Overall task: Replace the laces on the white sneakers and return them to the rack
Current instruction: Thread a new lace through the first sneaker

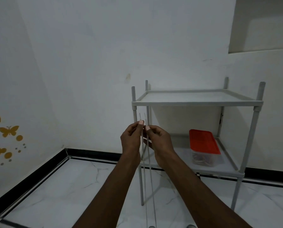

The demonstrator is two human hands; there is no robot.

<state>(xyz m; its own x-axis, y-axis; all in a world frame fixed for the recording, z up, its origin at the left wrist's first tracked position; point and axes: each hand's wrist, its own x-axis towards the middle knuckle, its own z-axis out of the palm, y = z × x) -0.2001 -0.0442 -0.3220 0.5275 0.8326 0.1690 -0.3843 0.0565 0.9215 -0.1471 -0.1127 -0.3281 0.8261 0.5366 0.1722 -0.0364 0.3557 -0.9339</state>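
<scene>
Both my hands are raised in front of the grey rack (198, 103). My left hand (131, 139) pinches one end of a white lace (151, 186) between thumb and fingertips. My right hand (159, 142) pinches the other end right beside it. The two tips stick up side by side above my fingers. Both strands hang straight down between my forearms to the bottom edge of the view. Small pale shapes (191, 226) at the bottom edge may be the sneakers; I cannot tell.
The rack has two shelves; its top shelf holds nothing. A clear box with a red lid (203, 142) sits on the lower shelf. White walls stand behind, with gold butterfly stickers (8, 130) on the left wall. The floor (55, 195) is white marble tile with a black border.
</scene>
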